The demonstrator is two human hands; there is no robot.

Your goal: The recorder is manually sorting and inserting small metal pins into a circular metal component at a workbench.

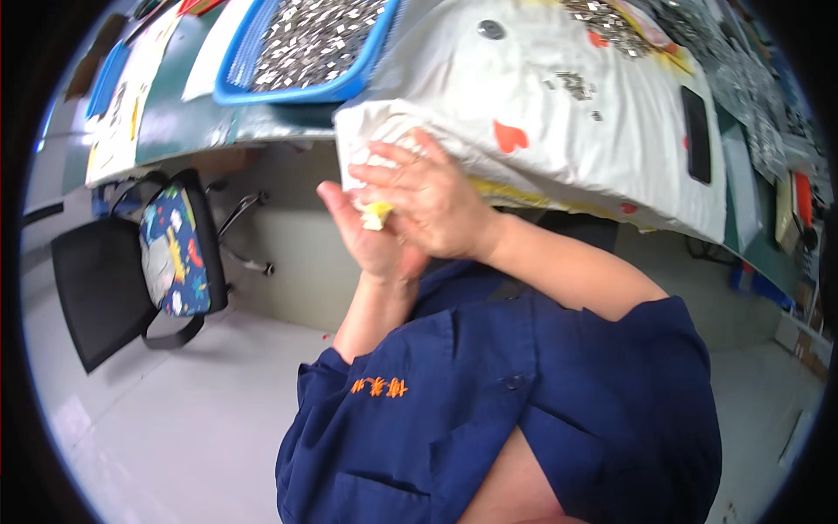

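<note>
My left hand (374, 248) is turned palm inward in front of the table corner. One of its digits stretches up and outward; its other fingers are hidden behind my right hand. Across it reaches my right hand (441, 203), back upward, with its fingers stretched out and spread toward the left. A small crumpled yellow piece (376, 215) shows between the two hands; its kind is unclear, and whether either hand grips it cannot be seen. Just behind my fingers hangs the corner of a white cloth (559, 113) with red hearts, draped over the table.
A blue plastic basket (292, 91) full of small metal pieces stands at the back left. On the cloth lie a small metal pile (575, 85), a larger heap (615, 31), a round grey disc (491, 30) and a black phone (696, 134). A black chair (103, 284) stands left.
</note>
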